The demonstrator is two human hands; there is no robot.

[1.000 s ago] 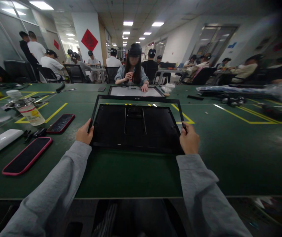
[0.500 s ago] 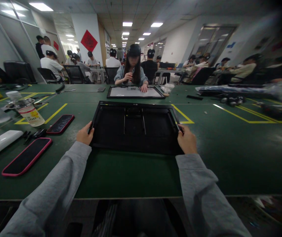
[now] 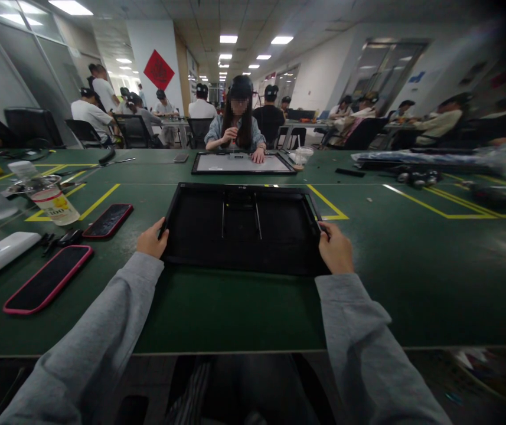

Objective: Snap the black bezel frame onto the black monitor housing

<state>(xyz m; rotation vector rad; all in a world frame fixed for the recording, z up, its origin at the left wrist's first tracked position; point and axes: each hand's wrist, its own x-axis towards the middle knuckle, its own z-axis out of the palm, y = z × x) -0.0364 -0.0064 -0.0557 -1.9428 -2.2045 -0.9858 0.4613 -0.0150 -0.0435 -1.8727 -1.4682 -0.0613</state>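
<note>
A black plastic monitor casing [image 3: 195,227], shallow with raised edges, is in front of me over the green table [image 3: 235,319]. Two thin upright metal-looking strips show in its middle. My left hand [image 3: 151,239] is closed on the casing's left edge, thumb on top. On the opposite edge, my right hand [image 3: 336,248] pinches the rim the same way. The fingers under the casing are hidden. Whether its underside rests on the table, I cannot tell.
To the left lie two red-edged phones [image 3: 49,280], a white device [image 3: 2,258] and a bottle [image 3: 56,203]. Across the table a person [image 3: 235,127] rests a hand on a grey panel [image 3: 230,163] in a black frame. A drink cup [image 3: 302,156] stands beside it.
The casing has tilted very slightly, and the light along its far rim has changed. Both hands keep their hold on it.
</note>
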